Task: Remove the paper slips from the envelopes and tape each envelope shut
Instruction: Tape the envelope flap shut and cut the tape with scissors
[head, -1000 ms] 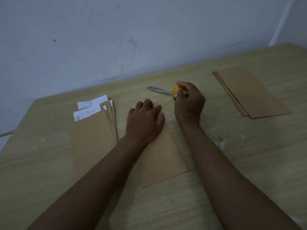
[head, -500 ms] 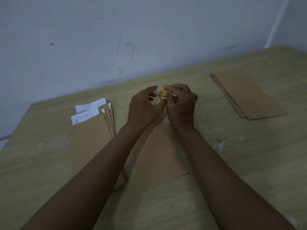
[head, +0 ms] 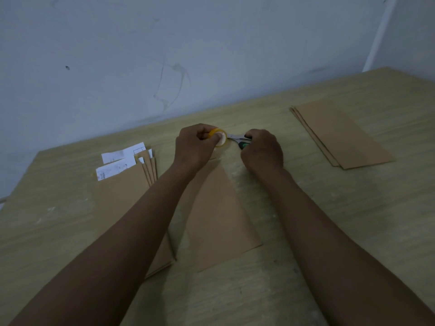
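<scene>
Fingers of left hand (head: 195,147) grip tape roll (head: 220,137), right hand (head: 261,149) scissors (head: 237,137) (centre envelope (head: 219,220) unsealed; left stack (head: 122,189) w/ slips (head: 117,162) pending).

Your left hand (head: 195,144) grips the tape roll (head: 220,137); your right hand (head: 262,150), just beside it, grips the scissors (head: 237,137).

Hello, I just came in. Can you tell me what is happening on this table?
A person is sealing brown envelopes. The left hand holds a roll of tape, and the right hand has its grip on scissors beside the roll. One envelope lies flat between the forearms. On the left, a stack of envelopes has white paper slips sticking out. On the right lies another stack showing no slips.
</scene>
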